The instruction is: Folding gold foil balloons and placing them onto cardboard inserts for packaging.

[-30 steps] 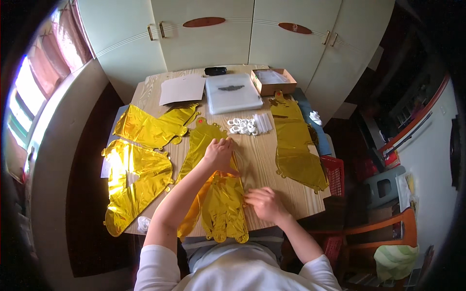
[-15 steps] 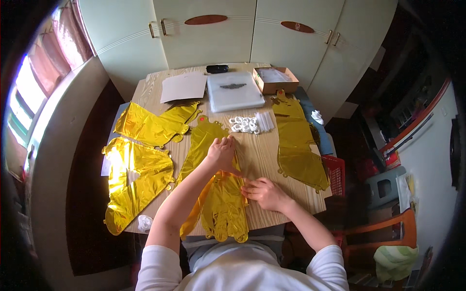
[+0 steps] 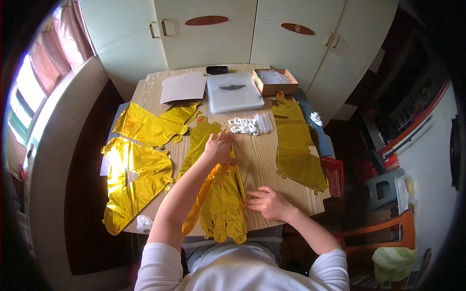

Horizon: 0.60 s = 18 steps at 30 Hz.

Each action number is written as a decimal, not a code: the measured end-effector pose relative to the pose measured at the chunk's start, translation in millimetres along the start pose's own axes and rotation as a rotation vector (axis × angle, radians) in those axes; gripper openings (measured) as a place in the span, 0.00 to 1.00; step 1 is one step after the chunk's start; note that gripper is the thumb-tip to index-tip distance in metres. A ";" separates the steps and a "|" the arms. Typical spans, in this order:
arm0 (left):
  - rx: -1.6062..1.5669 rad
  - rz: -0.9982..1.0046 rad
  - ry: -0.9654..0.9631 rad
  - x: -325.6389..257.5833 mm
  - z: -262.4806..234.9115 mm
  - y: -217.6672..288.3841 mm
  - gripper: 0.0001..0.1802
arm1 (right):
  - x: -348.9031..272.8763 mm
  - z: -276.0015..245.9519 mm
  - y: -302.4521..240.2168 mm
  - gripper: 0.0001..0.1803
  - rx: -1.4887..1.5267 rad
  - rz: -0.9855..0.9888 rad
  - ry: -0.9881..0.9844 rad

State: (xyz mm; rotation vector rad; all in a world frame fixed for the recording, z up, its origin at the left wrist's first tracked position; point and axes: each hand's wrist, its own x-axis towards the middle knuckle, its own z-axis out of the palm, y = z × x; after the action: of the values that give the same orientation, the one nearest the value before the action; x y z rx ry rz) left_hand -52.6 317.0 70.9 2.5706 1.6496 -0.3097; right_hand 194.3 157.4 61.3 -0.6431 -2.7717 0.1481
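A flat gold foil balloon [image 3: 223,206] lies in front of me on the wooden table, partly folded over, its lobed end hanging at the near edge. My left hand [image 3: 221,148] presses on it from above, fingers stretched toward its far part and thumb out to the right. With fingers extended, my right hand [image 3: 269,202] touches the balloon's right edge lower down. My left forearm hides part of the foil. Just beyond my left hand sit several white ribbon coils [image 3: 239,126] and a bundle of translucent tubes [image 3: 263,123].
More gold foil balloons lie at the left [image 3: 138,179], far left [image 3: 150,123] and right [image 3: 296,145]. At the back stand a translucent plastic case [image 3: 235,99], a cardboard box [image 3: 275,88], pale card [image 3: 183,88] and a black object [image 3: 217,70]. A red basket [image 3: 334,174] stands beyond the right edge.
My right hand has slid toward me along the balloon's right edge. The left hand has shifted slightly away from me and flattened, and the fold's right edge lies straighter.
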 end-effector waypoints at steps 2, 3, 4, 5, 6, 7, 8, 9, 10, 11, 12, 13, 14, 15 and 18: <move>0.005 -0.030 0.010 3.7 -1.3 -2.6 0.64 | -1.0 0.5 -1.3 0.16 0.012 0.007 0.012; 0.008 -0.046 0.015 5.0 -2.3 -4.1 0.61 | -1.1 0.6 -1.6 0.16 0.019 0.007 0.027; -0.008 -0.059 0.031 5.9 -3.1 -5.4 0.58 | -1.1 1.1 -1.6 0.15 0.026 0.006 0.041; -0.023 -0.071 0.047 7.0 -3.0 -6.4 0.55 | -1.5 2.2 -1.7 0.15 0.033 0.006 0.057; -0.038 -0.083 0.063 7.4 -2.9 -8.0 0.52 | -1.7 4.3 -1.0 0.15 0.052 0.016 0.071; -0.041 -0.103 0.099 6.8 -2.9 -11.0 0.49 | -1.5 7.2 0.2 0.15 0.072 0.024 0.085; -0.043 -0.128 0.134 4.7 -1.3 -16.5 0.47 | -0.5 9.9 0.7 0.15 0.094 0.025 0.099; -0.045 -0.150 0.175 4.8 0.9 -22.6 0.45 | -0.2 11.8 -0.1 0.17 0.116 0.037 0.111; -0.025 -0.186 0.407 0.0 7.1 -28.7 0.35 | 0.5 14.2 -2.0 0.19 0.139 0.045 0.123; -0.203 -0.133 0.450 -5.7 -11.0 -30.2 0.32 | -1.5 15.5 -1.4 0.21 0.161 0.070 0.132; -0.386 -0.073 0.479 -23.1 -46.6 -26.6 0.29 | -4.6 14.8 -0.7 0.22 0.181 0.098 0.117; -0.574 -0.018 0.500 -46.8 -79.1 -22.9 0.26 | -6.4 12.4 -2.0 0.22 0.185 0.112 0.119; -0.883 0.148 0.647 -76.7 -103.8 -18.7 0.23 | -5.6 8.3 -3.9 0.23 0.190 0.119 0.121; -1.192 0.321 0.791 -110.4 -128.3 -14.3 0.21 | -5.7 6.5 -4.8 0.23 0.193 0.126 0.125; -1.544 0.973 1.070 -211.6 -178.8 -3.6 0.19 | -7.8 8.0 -4.6 0.24 0.203 0.122 0.124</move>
State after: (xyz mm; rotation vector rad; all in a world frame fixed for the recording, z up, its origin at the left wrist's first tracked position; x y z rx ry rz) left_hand -117.8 160.0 289.5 1.6743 0.0209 1.7454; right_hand 196.6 149.5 52.4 -0.7412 -2.5567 0.3962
